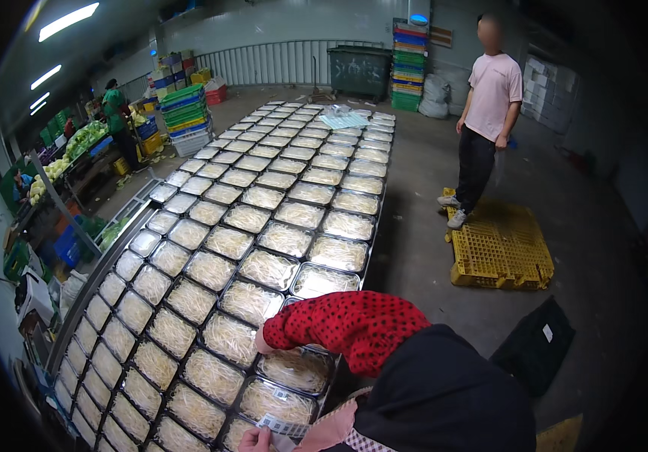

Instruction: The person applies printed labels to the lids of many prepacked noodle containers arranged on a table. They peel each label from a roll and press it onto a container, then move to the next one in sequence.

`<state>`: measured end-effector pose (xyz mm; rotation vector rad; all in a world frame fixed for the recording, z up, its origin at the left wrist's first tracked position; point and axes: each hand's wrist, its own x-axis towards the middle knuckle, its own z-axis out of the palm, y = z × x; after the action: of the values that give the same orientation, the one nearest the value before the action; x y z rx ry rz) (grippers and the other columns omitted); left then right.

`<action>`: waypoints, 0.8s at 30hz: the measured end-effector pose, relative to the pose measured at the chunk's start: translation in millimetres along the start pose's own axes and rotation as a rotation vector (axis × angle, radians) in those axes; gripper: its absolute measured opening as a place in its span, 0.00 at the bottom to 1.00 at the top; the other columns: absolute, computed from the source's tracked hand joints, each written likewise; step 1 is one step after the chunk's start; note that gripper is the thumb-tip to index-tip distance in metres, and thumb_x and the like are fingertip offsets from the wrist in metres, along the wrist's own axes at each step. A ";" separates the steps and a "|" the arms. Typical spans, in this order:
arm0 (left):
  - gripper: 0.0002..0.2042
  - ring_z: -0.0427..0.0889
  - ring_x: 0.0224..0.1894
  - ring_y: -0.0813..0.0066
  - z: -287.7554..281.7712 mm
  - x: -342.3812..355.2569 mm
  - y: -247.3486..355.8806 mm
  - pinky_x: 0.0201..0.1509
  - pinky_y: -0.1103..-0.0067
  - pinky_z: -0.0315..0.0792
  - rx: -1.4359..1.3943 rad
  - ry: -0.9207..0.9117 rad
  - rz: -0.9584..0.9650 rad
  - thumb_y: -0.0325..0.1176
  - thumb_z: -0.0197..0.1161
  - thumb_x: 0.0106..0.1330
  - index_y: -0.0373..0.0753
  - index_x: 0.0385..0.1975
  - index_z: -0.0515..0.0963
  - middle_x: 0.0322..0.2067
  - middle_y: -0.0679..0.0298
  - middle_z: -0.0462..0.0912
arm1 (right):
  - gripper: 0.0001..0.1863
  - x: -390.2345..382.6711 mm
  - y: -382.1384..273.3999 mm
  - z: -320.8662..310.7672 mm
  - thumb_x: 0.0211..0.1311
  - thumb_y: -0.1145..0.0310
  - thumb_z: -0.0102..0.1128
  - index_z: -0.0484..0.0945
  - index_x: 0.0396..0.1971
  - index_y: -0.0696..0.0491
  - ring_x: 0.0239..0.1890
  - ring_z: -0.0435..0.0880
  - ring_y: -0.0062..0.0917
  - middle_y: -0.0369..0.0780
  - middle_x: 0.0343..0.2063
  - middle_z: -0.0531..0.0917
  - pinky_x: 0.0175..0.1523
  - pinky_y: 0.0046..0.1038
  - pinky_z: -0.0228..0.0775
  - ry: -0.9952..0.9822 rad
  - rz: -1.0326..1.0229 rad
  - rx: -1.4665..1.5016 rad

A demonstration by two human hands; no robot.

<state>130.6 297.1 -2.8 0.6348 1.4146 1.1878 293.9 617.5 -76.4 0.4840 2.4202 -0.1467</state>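
Neither of my own hands is in view. Right in front of me a co-worker in a dark head cover (444,392) and a red polka-dot sleeve (346,324) bends over a long table. One of that person's hands (262,343) presses on a wrapped tray of bean sprouts (294,369). At the bottom edge their other hand (252,441), in a pink sleeve, holds a strip of labels (282,427). Rows of clear-wrapped bean sprout trays (263,267) cover the table (98,275) all the way to its far end.
A person in a pink shirt (489,98) stands on a yellow pallet (501,248) to the right. A dark bag (535,343) lies on the floor. Stacked coloured crates (409,68) and a dark bin (359,69) stand at the back. Another worker (117,113) is by the vegetables at left.
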 end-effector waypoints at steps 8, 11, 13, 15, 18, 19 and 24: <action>0.08 0.65 0.23 0.83 28.0 -16.3 45.1 0.26 0.83 0.60 0.023 0.021 -0.012 0.34 0.62 0.64 0.39 0.25 0.76 0.20 0.71 0.71 | 0.15 -7.1 -1.8 -6.5 0.47 0.59 0.66 0.86 0.35 0.50 0.38 0.83 0.39 0.45 0.35 0.85 0.41 0.39 0.75 -0.007 0.039 0.091; 0.07 0.66 0.25 0.83 18.9 -16.1 47.2 0.29 0.83 0.61 0.012 0.033 -0.097 0.33 0.62 0.64 0.38 0.26 0.76 0.21 0.71 0.71 | 0.14 2.2 -2.5 -10.6 0.47 0.60 0.66 0.86 0.34 0.50 0.37 0.83 0.40 0.45 0.34 0.85 0.40 0.38 0.75 0.000 -0.028 0.057; 0.06 0.66 0.26 0.83 12.8 -14.0 42.4 0.29 0.83 0.61 -0.043 0.050 -0.089 0.32 0.62 0.64 0.39 0.27 0.75 0.22 0.72 0.71 | 0.13 17.9 -3.2 -9.9 0.46 0.61 0.67 0.86 0.33 0.50 0.37 0.83 0.39 0.45 0.33 0.85 0.39 0.38 0.75 -0.005 -0.069 0.022; 0.05 0.66 0.26 0.84 18.4 -10.0 39.1 0.30 0.84 0.61 -0.105 0.019 -0.096 0.30 0.63 0.63 0.40 0.27 0.75 0.23 0.73 0.71 | 0.13 59.6 21.0 46.9 0.45 0.62 0.68 0.86 0.33 0.50 0.36 0.83 0.39 0.44 0.33 0.85 0.39 0.37 0.75 -0.011 -0.031 0.026; 0.04 0.66 0.26 0.84 18.9 -5.3 27.4 0.30 0.85 0.61 -0.182 -0.004 -0.079 0.27 0.63 0.63 0.41 0.27 0.75 0.23 0.74 0.70 | 0.13 76.1 35.6 89.3 0.45 0.63 0.69 0.86 0.33 0.49 0.36 0.83 0.38 0.43 0.33 0.85 0.39 0.36 0.76 -0.032 0.006 0.054; 0.04 0.66 0.26 0.84 6.4 -0.9 14.1 0.30 0.85 0.61 -0.172 0.008 -0.054 0.27 0.63 0.63 0.41 0.27 0.75 0.23 0.74 0.70 | 0.13 75.0 27.4 75.2 0.44 0.62 0.70 0.86 0.33 0.48 0.36 0.83 0.37 0.43 0.33 0.85 0.39 0.36 0.76 -0.028 0.005 0.036; 0.04 0.65 0.26 0.85 6.2 -11.8 19.1 0.30 0.85 0.60 -0.140 0.039 -0.053 0.27 0.62 0.63 0.41 0.27 0.75 0.23 0.74 0.70 | 0.16 23.8 -3.9 -0.1 0.41 0.60 0.74 0.87 0.33 0.45 0.37 0.83 0.34 0.39 0.35 0.86 0.41 0.33 0.77 -0.050 0.054 -0.036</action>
<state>134.6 295.2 20.1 0.4756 1.3593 1.2510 275.3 621.2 -91.3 0.5222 2.3546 -0.0910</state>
